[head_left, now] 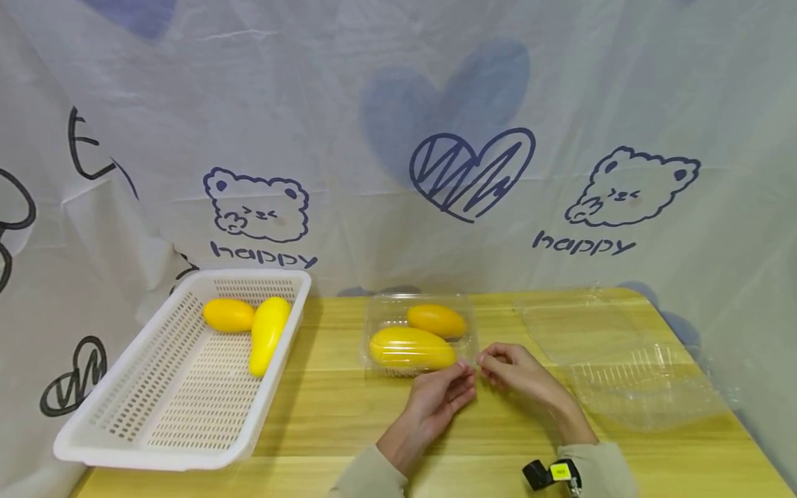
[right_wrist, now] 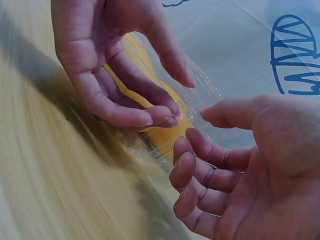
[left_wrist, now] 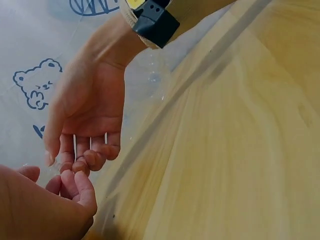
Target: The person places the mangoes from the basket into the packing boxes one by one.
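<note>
Box (head_left: 387,310) is holding two fruits (head_left: 411,348); two are remaining in basket (head_left: 193,408); we're seeing left hand (head_left: 437,400), right hand (head_left: 518,373) relaxed, empty.

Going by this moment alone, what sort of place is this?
Probably a small tabletop workspace, perhaps set up for recording: a printed sheet hangs close behind a wooden table, which bears a white basket.
</note>
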`<state>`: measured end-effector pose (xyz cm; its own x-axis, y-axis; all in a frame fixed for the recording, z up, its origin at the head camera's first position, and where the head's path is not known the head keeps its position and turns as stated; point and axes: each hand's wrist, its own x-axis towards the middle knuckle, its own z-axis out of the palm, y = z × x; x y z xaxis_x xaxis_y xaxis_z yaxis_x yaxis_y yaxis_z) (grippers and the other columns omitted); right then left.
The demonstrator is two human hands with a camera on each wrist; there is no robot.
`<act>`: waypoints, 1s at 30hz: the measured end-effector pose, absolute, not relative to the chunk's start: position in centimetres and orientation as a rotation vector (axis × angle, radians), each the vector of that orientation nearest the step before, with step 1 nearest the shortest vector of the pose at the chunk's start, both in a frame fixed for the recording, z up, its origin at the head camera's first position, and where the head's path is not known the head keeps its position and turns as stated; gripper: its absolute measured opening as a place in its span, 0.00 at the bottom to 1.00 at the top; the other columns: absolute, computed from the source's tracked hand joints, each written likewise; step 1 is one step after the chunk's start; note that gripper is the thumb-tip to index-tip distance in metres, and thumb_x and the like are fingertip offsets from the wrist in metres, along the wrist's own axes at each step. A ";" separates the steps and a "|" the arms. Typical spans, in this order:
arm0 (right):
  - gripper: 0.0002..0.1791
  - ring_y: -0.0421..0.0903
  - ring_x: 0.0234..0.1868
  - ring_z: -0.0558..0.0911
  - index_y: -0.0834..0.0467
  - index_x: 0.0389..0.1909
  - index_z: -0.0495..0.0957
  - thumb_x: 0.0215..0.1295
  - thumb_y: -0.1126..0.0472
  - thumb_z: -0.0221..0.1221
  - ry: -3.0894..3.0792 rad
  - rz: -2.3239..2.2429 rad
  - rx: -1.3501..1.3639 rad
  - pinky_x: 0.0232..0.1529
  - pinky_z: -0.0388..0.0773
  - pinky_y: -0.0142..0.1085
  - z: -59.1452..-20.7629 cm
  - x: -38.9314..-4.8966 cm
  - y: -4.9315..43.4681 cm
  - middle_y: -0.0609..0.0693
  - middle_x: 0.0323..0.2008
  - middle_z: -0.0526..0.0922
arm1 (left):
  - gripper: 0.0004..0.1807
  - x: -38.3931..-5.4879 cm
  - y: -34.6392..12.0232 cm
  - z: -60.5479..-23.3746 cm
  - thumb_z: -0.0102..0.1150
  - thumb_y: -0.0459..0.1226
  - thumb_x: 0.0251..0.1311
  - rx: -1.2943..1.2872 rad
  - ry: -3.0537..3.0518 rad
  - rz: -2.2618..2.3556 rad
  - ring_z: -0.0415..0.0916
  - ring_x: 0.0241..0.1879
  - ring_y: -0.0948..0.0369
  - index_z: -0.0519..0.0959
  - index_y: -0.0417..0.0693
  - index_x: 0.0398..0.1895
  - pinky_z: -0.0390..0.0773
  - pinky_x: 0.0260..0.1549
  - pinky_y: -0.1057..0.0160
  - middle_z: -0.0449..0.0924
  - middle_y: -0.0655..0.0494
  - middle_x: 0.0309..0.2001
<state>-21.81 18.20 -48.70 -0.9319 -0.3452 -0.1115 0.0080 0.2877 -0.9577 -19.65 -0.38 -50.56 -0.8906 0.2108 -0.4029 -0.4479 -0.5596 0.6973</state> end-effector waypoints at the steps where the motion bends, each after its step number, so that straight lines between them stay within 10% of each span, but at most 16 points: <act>1: 0.17 0.46 0.30 0.74 0.71 0.47 0.76 0.79 0.58 0.53 2.265 -1.683 -0.304 0.28 0.72 0.32 -48.7 -21.8 18.2 0.57 0.33 0.79 | 0.09 -19.6 -0.2 -50.5 0.66 0.32 0.66 -0.392 1.213 2.461 0.83 0.34 0.61 0.85 0.33 0.43 0.85 0.40 0.62 0.87 0.50 0.34; 30: 0.13 0.40 0.26 0.72 0.71 0.39 0.78 0.77 0.62 0.55 2.290 -1.738 -0.178 0.26 0.70 0.30 -48.6 -22.1 18.2 0.48 0.23 0.74 | 0.02 -19.0 3.0 -50.1 0.68 0.27 0.57 -0.565 1.209 2.597 0.81 0.25 0.66 0.87 0.41 0.30 0.81 0.27 0.68 0.86 0.56 0.26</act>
